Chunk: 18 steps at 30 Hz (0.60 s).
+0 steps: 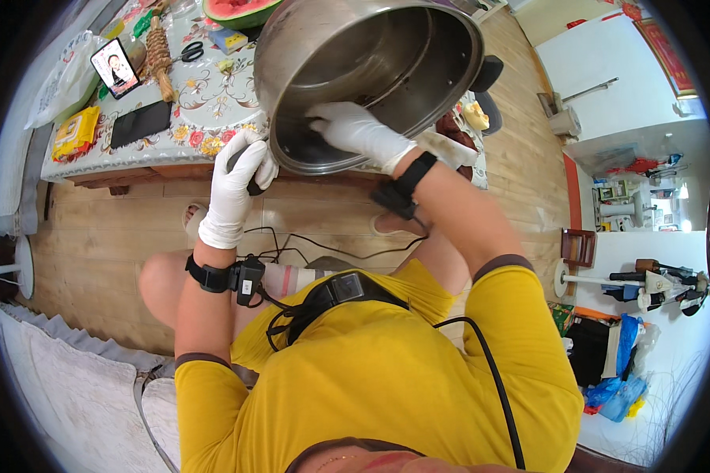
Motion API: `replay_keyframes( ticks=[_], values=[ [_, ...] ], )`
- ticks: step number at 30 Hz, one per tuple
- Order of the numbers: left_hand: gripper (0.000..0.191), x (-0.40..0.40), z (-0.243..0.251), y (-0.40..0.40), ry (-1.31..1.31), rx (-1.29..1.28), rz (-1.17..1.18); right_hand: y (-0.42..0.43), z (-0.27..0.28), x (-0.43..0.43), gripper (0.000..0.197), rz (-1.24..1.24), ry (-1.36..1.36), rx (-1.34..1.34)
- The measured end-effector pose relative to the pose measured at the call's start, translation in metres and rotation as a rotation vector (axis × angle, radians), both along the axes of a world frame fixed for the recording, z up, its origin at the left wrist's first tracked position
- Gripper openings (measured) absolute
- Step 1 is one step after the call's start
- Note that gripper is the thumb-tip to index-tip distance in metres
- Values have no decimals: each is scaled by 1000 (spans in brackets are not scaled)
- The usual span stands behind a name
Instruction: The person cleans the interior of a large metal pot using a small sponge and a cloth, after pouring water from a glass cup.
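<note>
A large stainless-steel pot (319, 50) is tilted on its side at the table's edge, its open mouth turned towards me. My left hand (241, 165), in a white glove, grips the pot's black side handle (254, 184). White-gloved too, my right hand (352, 131) reaches into the mouth near the lower inner wall. Its fingers are partly curled and blurred, and I cannot tell whether anything is in them. The pot's other black handle (489, 73) sticks out on the right. Dark specks dot the inside of the pot.
On the floral tablecloth (219, 100) are a cut watermelon (242, 15), black-handled scissors (191, 52), a lit phone (115, 68), a black phone (141, 125) and a yellow wipes packet (76, 133). A bitten-looking fruit piece (476, 115) lies right. Black cables (355, 255) cross the floor.
</note>
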State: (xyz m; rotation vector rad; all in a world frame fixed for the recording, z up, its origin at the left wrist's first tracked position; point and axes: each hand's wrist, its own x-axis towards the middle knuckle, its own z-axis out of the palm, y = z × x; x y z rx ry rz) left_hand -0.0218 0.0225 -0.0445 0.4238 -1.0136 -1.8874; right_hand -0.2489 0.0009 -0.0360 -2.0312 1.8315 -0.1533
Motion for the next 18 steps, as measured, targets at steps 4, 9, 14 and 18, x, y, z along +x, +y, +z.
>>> replay_keyframes(
  ticks=[4,9,14,18],
  values=[
    [14,4,-14,-8,67,-9,-16,-12,-4,17,31,-3,-635,-14],
    [7,13,-27,1,28,-65,8,12,11,-8,35,-144,-245,-170],
    [3,19,-34,4,17,-50,0,28,-3,-33,26,-102,598,-308],
    [5,20,-33,9,-51,-33,73,32,-17,-38,28,-64,689,-340]
  ],
)
